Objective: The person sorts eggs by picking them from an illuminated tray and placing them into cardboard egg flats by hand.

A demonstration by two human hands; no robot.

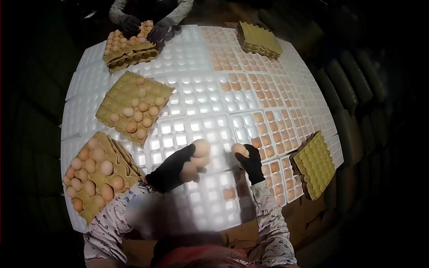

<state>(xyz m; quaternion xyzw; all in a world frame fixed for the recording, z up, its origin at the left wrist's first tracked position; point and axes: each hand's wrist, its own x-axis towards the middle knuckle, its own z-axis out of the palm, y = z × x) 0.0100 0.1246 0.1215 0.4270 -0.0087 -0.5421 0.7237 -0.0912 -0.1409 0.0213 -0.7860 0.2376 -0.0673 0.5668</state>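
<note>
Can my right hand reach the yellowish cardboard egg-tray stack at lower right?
Probably: only shallow white plastic trays seem to lie between the black-gloved right hand and the stack, though that hand holds a light-brown egg.

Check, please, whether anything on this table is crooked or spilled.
The middle-left brown carton looks odd: it lies at an angle, while the white trays under it are in rows. I can see no spill.

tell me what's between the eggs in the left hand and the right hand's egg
Head view: white tray with empty-looking pockets lies between the eggs in the left hand and the egg in the right hand.
</note>
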